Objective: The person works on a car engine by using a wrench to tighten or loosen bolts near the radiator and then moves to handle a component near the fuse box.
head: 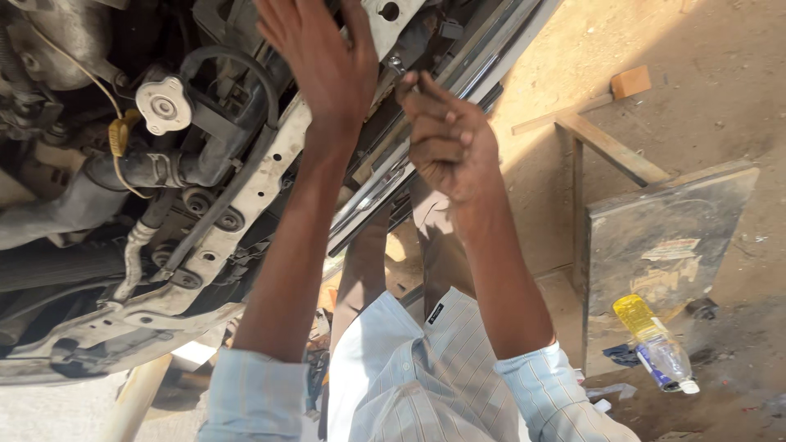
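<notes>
At the far left an open engine bay fills the view, with a white round cap (163, 105) beside a thick black hose (246, 69) and a yellow dipstick loop (119, 135) just left of the cap. A pale metal front crossmember (246, 200) with bolt holes runs diagonally from lower left toward the upper middle. The left hand (319, 57) lies flat against this metal at the top of the frame, fingers spread wide and holding nothing. Just right of it, the right hand (446, 139) is curled into a tight fist, its fingertips pinched on a small bolt (396, 62) at the top edge of the crossmember, close beside the left hand; whether a tool is inside the fist cannot be told. Both forearms come out of pale blue striped sleeves (524, 372). Further right, on the sandy ground, stands a worn wooden stool (667, 229), and near its foot lies a plastic bottle (655, 344) of yellow liquid.
</notes>
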